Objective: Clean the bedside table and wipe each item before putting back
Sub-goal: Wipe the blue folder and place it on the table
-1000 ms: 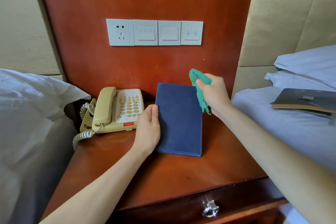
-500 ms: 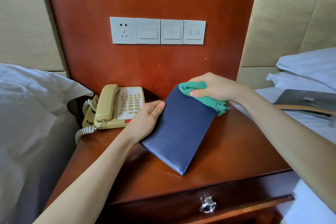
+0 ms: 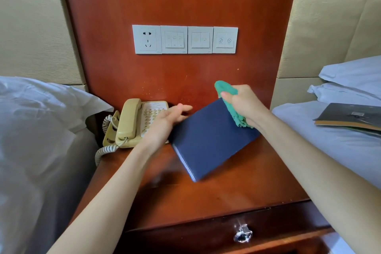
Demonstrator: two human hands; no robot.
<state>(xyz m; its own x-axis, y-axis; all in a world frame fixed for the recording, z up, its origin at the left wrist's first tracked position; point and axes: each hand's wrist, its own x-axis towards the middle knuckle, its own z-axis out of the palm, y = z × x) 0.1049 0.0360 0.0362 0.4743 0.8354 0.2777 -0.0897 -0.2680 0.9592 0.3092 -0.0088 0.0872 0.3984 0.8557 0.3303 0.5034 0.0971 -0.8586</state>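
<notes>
- drawer knob (image 3: 242, 234) nearest, below the bedside table (image 3: 237, 196).
- blue folder (image 3: 212, 140) now lies skewed on the top; 1 s ago it sat square.
- left hand (image 3: 165, 123) has loosened, fingers straight against the folder's edge.
- right hand (image 3: 245, 103) grips the green cloth (image 3: 233, 107) at the far corner; wiping likely underway.
- phone (image 3: 136, 121) behind, unwiped.

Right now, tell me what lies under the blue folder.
The blue folder sits tilted over the bedside table, its near corner on the wood. The left hand supports its left edge. Anything beneath its raised part is hidden.
</notes>
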